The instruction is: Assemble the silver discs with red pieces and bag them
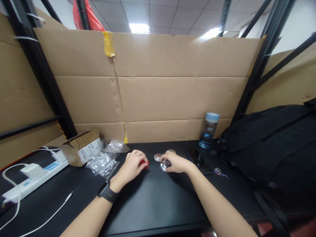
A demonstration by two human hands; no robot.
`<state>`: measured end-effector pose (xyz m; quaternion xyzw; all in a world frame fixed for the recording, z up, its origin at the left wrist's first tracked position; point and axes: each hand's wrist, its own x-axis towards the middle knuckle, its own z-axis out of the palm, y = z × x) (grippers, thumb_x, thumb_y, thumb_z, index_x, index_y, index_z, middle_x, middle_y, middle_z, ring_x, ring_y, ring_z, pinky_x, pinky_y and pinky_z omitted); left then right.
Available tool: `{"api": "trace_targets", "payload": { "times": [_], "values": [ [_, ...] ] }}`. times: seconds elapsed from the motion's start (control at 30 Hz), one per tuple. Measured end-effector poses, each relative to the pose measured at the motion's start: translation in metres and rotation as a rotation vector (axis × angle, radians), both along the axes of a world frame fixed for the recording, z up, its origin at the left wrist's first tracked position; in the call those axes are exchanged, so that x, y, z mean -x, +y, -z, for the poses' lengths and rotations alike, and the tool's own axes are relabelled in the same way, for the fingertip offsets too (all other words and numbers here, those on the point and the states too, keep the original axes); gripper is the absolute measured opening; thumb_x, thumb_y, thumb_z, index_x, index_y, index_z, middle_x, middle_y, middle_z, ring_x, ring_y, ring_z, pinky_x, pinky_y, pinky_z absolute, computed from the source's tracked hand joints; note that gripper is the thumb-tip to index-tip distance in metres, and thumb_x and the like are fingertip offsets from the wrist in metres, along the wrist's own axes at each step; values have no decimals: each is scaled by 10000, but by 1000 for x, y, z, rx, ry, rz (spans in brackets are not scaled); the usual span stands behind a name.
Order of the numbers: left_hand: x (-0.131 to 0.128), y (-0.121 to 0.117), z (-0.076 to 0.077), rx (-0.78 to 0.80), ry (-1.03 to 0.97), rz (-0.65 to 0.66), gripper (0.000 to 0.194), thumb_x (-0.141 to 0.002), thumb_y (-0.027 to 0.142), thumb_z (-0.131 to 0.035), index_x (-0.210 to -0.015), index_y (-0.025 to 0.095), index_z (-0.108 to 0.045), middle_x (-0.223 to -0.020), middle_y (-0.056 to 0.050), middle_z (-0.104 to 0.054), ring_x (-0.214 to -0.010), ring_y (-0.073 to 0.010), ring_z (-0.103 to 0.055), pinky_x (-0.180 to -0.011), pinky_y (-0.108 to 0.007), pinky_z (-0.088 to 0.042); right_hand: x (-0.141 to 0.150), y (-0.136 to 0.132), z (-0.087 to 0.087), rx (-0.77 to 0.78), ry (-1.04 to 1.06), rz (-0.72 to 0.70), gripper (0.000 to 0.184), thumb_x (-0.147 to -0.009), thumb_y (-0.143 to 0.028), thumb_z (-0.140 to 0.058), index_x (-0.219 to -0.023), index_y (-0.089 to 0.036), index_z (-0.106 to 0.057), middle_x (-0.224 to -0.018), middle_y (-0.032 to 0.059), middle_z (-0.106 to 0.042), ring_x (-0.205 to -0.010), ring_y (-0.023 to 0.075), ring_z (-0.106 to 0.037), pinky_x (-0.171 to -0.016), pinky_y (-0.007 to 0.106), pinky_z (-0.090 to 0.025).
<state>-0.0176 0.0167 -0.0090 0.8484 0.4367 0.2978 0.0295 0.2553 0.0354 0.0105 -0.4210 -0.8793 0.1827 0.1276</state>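
Observation:
My left hand point(134, 166), with a dark watch point(108, 192) on its wrist, is closed on a small red cord-like bundle point(144, 163) just above the black table. To its right, my right hand point(176, 163) pinches a round, shiny silver disc point(164, 165), its fingers over the disc's upper and right edges. Just behind that disc lies another silver disc point(157, 157) with a reddish centre. A third round silver piece point(171, 151) shows behind my right hand, partly hidden by it.
An opened cardboard box point(85, 149) and crumpled clear plastic bags point(103, 163) lie at left, beside a white power strip point(37, 177) with cables. A water bottle point(208, 130), a dark phone-like slab point(198, 161) and a black backpack point(274, 148) stand right. A cardboard wall point(158, 95) closes the back.

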Motion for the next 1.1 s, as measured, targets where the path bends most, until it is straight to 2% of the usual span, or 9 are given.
{"api": "trace_targets", "payload": {
  "times": [0.2,0.43,0.7,0.83,0.93,1.0,1.1],
  "values": [
    [-2,1,1,52,-23,-1,99,-948,312,-607,-910,264,-685,-947,-23,-718,-1010,-244,-580,-892,-392,-384,0,2,7,-21,39,-76,571,-630,-50,-741,-1158,-259,-690,-1131,47,-585,-1001,222,-582,-906,308,-433],
    [-1,3,-1,56,-41,-9,116,-953,311,-600,-904,264,-693,-932,-13,-728,-961,-231,-604,-887,-379,-404,4,-1,1,34,2,-186,646,-558,-8,-752,-1151,-261,-717,-1159,46,-635,-1063,259,-611,-940,325,-454],
    [-4,2,-2,63,-36,-12,117,-949,312,-612,-904,271,-712,-924,-14,-736,-962,-235,-605,-878,-380,-405,5,-4,-2,39,-104,-190,643,-562,-25,-781,-1186,-172,-721,-1253,112,-637,-1135,306,-612,-992,347,-457],
    [-4,3,1,79,-39,-9,122,-947,317,-619,-896,271,-719,-915,-14,-740,-955,-234,-605,-875,-378,-410,6,-6,-3,-22,-122,-149,601,-563,-61,-790,-1148,-186,-735,-1152,104,-667,-1039,296,-643,-880,325,-489],
    [-4,4,2,84,-46,-6,140,-952,326,-613,-886,268,-721,-897,-12,-740,-941,-232,-603,-868,-373,-416,10,-9,-4,-135,-10,-123,526,-585,-105,-785,-1098,-211,-736,-1079,79,-681,-962,260,-651,-819,303,-485],
    [-4,4,1,80,-55,-6,155,-954,337,-608,-876,261,-720,-897,-14,-739,-941,-233,-601,-874,-377,-417,14,-11,-5,-194,166,-95,562,-638,-140,-770,-1186,-228,-685,-1070,60,-691,-961,233,-652,-848,304,-487],
    [-6,2,-1,77,-105,-12,167,-952,345,-609,-866,246,-713,-908,-22,-732,-950,-236,-599,-885,-381,-426,22,-12,-5,-202,429,-38,599,-724,-197,-757,-1297,-246,-589,-1079,44,-707,-939,199,-661,-867,315,-508]
  ]
}}
